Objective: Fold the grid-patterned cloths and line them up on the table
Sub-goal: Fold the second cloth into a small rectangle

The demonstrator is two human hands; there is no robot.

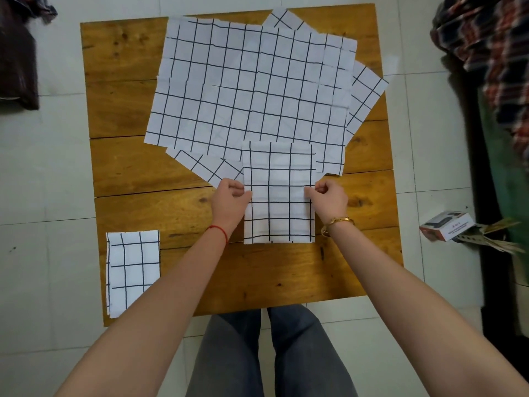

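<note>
A half-folded cloth (279,193), white with black grid lines, is lying as a tall rectangle in the middle of the tabletop (123,104), its far end overlapping the unfolded cloths. The pile of unfolded cloths (252,90) is spreading flat over the far part, several sheets fanning out at different angles. One finished folded cloth (131,267) is sitting at the near left corner, well apart.

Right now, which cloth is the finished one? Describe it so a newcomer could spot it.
Start at the wooden table, then go to its near left corner. The small folded cloth lies there alone, partly under the left forearm. Unlike the folded piece between both hands and the flat pile of unfolded cloths, nothing touches it.
</note>
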